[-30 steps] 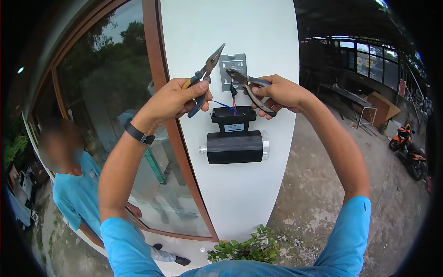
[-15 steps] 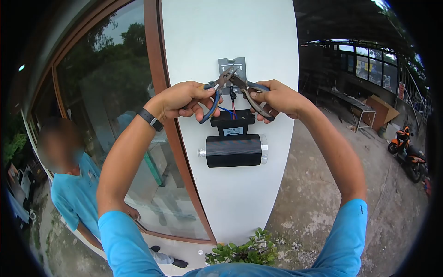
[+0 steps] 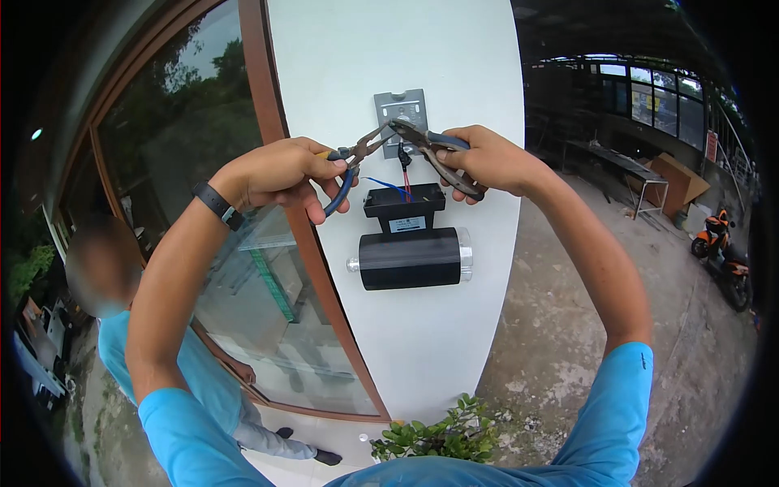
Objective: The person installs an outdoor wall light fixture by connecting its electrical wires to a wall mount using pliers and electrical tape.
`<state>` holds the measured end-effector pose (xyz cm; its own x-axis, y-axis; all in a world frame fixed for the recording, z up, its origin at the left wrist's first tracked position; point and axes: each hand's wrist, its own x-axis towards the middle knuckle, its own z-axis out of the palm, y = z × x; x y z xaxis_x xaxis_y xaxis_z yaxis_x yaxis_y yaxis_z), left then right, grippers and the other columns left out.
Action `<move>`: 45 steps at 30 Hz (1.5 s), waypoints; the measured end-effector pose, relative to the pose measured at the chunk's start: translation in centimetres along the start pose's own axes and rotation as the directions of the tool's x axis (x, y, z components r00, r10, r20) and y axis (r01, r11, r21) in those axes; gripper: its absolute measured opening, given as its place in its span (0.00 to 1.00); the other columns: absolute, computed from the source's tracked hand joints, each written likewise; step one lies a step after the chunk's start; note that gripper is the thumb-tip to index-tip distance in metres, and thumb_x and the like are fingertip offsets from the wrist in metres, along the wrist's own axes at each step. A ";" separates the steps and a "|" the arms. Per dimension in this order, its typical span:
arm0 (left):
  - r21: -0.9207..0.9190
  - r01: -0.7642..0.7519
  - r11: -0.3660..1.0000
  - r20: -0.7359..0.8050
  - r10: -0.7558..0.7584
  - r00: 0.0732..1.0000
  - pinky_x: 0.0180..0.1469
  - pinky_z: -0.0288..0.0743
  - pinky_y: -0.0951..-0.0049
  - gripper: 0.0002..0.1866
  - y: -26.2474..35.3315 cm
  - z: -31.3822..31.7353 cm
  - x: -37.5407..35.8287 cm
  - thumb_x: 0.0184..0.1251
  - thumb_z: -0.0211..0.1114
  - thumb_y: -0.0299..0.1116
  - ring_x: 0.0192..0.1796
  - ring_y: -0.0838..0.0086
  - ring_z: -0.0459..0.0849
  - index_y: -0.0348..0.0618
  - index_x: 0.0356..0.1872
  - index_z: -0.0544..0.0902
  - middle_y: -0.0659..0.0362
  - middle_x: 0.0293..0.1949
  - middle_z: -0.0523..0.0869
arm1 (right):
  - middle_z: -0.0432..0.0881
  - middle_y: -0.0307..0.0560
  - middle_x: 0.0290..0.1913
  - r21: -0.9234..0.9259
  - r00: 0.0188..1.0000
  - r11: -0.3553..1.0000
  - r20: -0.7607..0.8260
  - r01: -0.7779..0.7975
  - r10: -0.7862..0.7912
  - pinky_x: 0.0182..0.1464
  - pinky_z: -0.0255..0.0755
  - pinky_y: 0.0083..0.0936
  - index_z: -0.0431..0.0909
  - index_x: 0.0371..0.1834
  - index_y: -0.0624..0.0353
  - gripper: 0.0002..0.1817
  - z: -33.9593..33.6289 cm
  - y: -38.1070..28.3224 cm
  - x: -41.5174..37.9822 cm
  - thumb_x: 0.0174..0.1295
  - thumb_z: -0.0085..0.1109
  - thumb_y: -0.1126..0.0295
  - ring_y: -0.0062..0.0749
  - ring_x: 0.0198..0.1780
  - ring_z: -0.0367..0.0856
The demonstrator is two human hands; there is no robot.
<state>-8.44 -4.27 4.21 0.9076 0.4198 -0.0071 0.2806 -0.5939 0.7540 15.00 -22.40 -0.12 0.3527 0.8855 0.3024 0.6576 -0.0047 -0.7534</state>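
My left hand (image 3: 296, 174) holds long-nosed pliers (image 3: 359, 152) with blue handles, their jaws parted. Closed round a second pair of pliers (image 3: 430, 148), my right hand (image 3: 487, 162) keeps their jaws over the wall bracket. The two tool tips come close together in front of the grey metal bracket (image 3: 412, 105), where fine detail is too small to tell. Red and blue wires (image 3: 406, 185) run between the bracket area and a black housing (image 3: 404, 203). Below it is a black cylindrical lamp (image 3: 410, 260) with clear ends, against the white wall.
A person in a light blue shirt (image 3: 207, 377) stands at the left by the brown-framed glass (image 3: 182, 146). A green plant (image 3: 442, 434) is at the wall's foot. On the right are a long table (image 3: 613, 168), a cardboard sheet (image 3: 673, 183) and an orange motorbike (image 3: 725, 260).
My left hand and its pliers have moved left and tilted lower. The right pliers' jaws have shifted slightly left. The camera view has shifted a little, and the person at the left appears lower.
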 end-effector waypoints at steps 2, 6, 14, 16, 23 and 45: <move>-0.012 -0.011 1.000 -0.011 0.011 1.000 0.12 0.62 0.86 0.17 0.3 0.3 0.3 0.86 0.53 0.36 0.23 0.76 0.91 0.31 0.56 0.83 0.48 0.39 0.93 | 0.83 0.44 0.32 0.019 1.000 1.000 0.009 0.010 -0.011 0.26 0.82 0.23 0.76 0.64 0.68 0.17 -0.2 0.4 0.2 0.82 0.49 0.68 0.24 0.28 0.86; 0.007 -0.020 1.000 -0.024 0.020 1.000 0.11 0.60 0.85 0.18 0.2 0.0 0.5 0.86 0.55 0.39 0.20 0.80 0.86 0.33 0.54 0.84 0.51 0.35 0.92 | 0.83 0.43 0.32 0.030 0.999 0.999 0.033 0.032 -0.033 0.26 0.82 0.23 0.75 0.65 0.68 0.17 -0.5 0.7 0.3 0.82 0.49 0.69 0.24 0.28 0.86; 0.011 0.007 1.000 -0.077 -0.007 0.997 0.12 0.59 0.84 0.17 1.3 0.8 -0.7 0.86 0.54 0.39 0.16 0.85 0.80 0.34 0.53 0.84 0.53 0.33 0.91 | 0.82 0.43 0.32 0.040 0.998 0.998 0.038 0.048 -0.049 0.26 0.83 0.23 0.75 0.65 0.68 0.17 -0.5 1.0 0.2 0.82 0.48 0.69 0.24 0.27 0.86; 0.022 0.027 0.999 -0.081 -0.026 0.996 0.12 0.59 0.85 0.17 1.5 0.7 -0.8 0.86 0.54 0.38 0.15 0.86 0.77 0.35 0.52 0.84 0.54 0.32 0.91 | 0.82 0.43 0.31 0.041 0.998 0.998 0.045 0.046 -0.048 0.26 0.83 0.23 0.75 0.65 0.68 0.17 -0.5 0.9 0.1 0.82 0.48 0.69 0.24 0.27 0.86; 0.057 0.068 0.996 -0.104 -0.062 0.993 0.13 0.56 0.83 0.15 1.8 0.8 -1.1 0.86 0.54 0.38 0.14 0.90 0.71 0.37 0.49 0.85 0.56 0.29 0.91 | 0.82 0.46 0.35 0.069 0.998 0.996 0.036 0.053 -0.055 0.26 0.80 0.28 0.75 0.62 0.68 0.16 -0.5 1.4 0.5 0.80 0.49 0.69 0.26 0.26 0.84; -0.156 -0.044 0.987 -0.083 0.031 0.996 0.17 0.72 0.85 0.16 1.0 2.3 -2.4 0.85 0.55 0.31 0.16 0.86 0.78 0.28 0.61 0.77 0.46 0.42 0.93 | 0.92 0.50 0.44 0.246 0.956 0.969 0.283 0.001 -0.073 0.34 0.84 0.25 0.79 0.59 0.63 0.15 -3.6 2.6 1.9 0.79 0.57 0.65 0.30 0.41 0.91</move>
<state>-9.62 -7.44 3.53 0.8868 0.4567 0.0709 0.1884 -0.4973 0.8469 19.78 -22.46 0.64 0.1009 0.9786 0.1791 0.4743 0.1109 -0.8733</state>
